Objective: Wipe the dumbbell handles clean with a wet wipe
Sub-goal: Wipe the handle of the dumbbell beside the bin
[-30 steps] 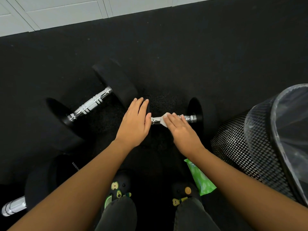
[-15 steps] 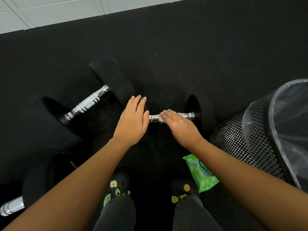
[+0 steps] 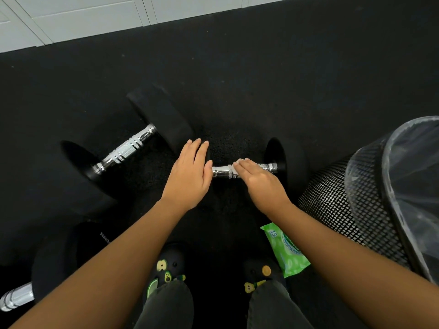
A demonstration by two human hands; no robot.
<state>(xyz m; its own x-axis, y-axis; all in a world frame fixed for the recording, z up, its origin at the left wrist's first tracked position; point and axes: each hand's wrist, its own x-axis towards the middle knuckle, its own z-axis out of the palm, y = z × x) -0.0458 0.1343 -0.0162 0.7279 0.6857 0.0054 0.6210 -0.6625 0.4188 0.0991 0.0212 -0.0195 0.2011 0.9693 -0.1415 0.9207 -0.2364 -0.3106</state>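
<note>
A small black dumbbell lies on the dark floor in front of me, its chrome handle [image 3: 222, 171] showing between my hands. My right hand [image 3: 259, 180] lies over the handle's middle, pressing a white wet wipe [image 3: 238, 161] onto it; only a corner of the wipe shows past the fingertips. My left hand [image 3: 190, 176] rests flat, fingers together, on the dumbbell's left head, which it hides. The right head [image 3: 282, 160] is bare. A larger dumbbell [image 3: 126, 148] with a ringed chrome handle lies to the left, untouched.
A green wet-wipe packet [image 3: 286, 251] lies on the floor by my right shoe. A black mesh bin [image 3: 351, 205] with a clear liner stands at the right. A third dumbbell's chrome handle [image 3: 16, 296] shows at the lower left. A white wall runs along the far floor edge.
My right hand has slid the wipe along the handle, flattening over it so less of the wipe shows. My left hand stayed on the left head. The camera tilted slightly.
</note>
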